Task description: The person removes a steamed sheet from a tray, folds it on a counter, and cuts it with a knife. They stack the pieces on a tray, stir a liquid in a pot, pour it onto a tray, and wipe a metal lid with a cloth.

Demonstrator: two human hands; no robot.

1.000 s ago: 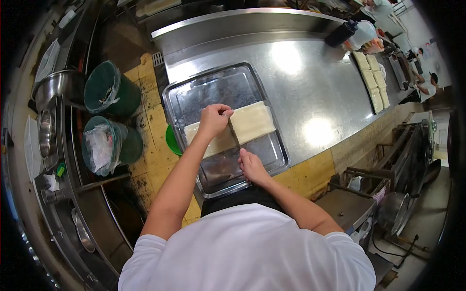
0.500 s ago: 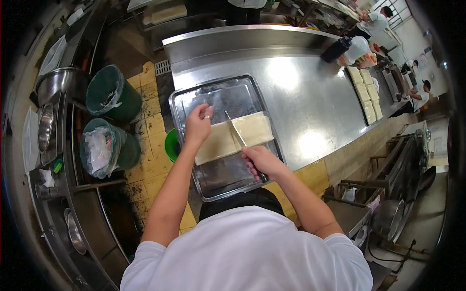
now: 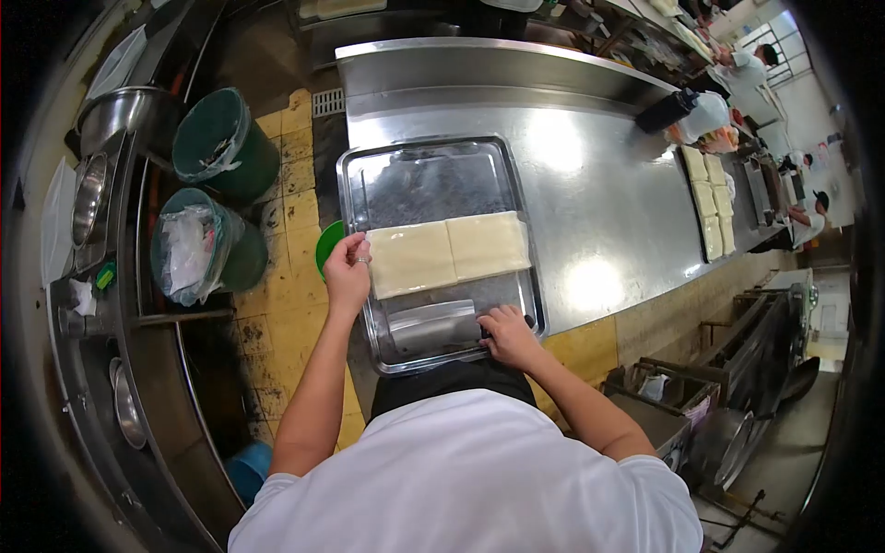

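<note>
A cream-coloured slab, cut across into a left piece (image 3: 412,258) and a right piece (image 3: 489,245), lies in a shallow metal tray (image 3: 433,152). The two pieces sit side by side with a thin cut line between them. My left hand (image 3: 347,276) is at the left end of the slab, its curled fingers closed at the left piece's edge over the tray rim. Below the slab, a cleaver (image 3: 431,325) lies with its broad blade flat in the tray. My right hand (image 3: 509,335) is closed over its dark handle, which is mostly hidden.
The tray stands on a steel counter (image 3: 590,194). Farther right are a black bottle (image 3: 666,111) and a dark tray of cream-coloured blocks (image 3: 708,198). A green bowl (image 3: 329,247) shows beside the tray. Two lined bins (image 3: 189,244) stand left. People work at the far right.
The cleaver has gone from standing edge-down across the slab to lying flat below it. My left hand has moved down and left to the slab's end. A full cut line now shows.
</note>
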